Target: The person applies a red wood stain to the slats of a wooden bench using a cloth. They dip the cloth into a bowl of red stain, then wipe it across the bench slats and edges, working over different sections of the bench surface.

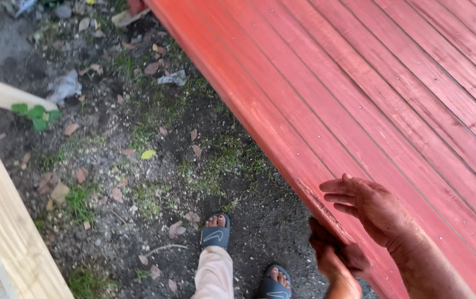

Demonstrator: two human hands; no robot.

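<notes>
both hands at the red deck's edge

my right hand (374, 213) lay open-fingered on the red deck (360, 99); below it, my left hand (335, 252) kept a closed grip under the edge board (260, 119).

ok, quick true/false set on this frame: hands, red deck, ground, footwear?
1. The right hand rests over the edge of the red plank deck. True.
2. The left hand holds a hammer. False: no tool shows; it sits at the deck's edge, below the right hand.
3. The ground is smooth concrete. False: dark soil with grass patches and dry leaves.
4. The person wears dark slide sandals. True.
5. Pale bare timber lies at the left. True.
</notes>
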